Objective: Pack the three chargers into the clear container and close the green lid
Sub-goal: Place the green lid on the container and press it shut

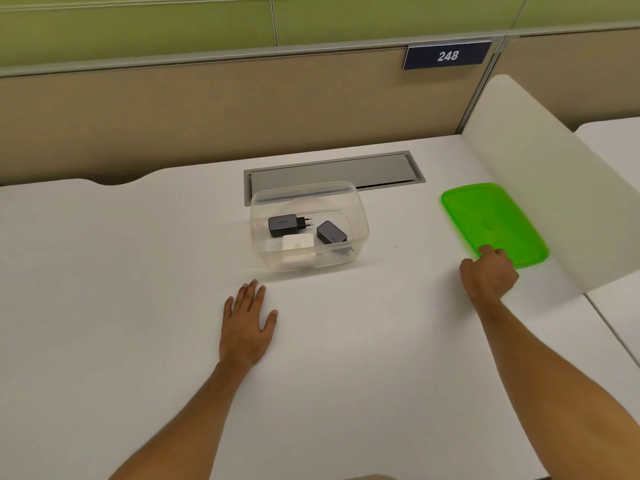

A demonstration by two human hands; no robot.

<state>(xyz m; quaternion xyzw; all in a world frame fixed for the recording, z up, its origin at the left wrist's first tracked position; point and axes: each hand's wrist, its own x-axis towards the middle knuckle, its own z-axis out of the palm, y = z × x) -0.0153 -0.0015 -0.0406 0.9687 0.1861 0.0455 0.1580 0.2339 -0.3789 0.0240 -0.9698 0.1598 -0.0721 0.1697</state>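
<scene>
A clear plastic container (pixel 360 216) stands open in the middle of the white desk. Inside lie three chargers: a black one with plug pins (pixel 283 225) at the back left, a second dark one (pixel 330 232) at the right, and a white one (pixel 297 245) at the front. The green lid (pixel 485 216) lies flat on the desk to the right, apart from the container. My right hand (pixel 490 275) is at the lid's near edge, fingers curled with fingertips touching the rim. My left hand (pixel 246 323) rests flat on the desk, fingers spread, just in front of the container.
A grey cable hatch (pixel 381 168) is set into the desk behind the container. A white divider panel (pixel 554 174) rises right beside the lid. A beige partition with a "248" sign (pixel 447 56) closes off the back.
</scene>
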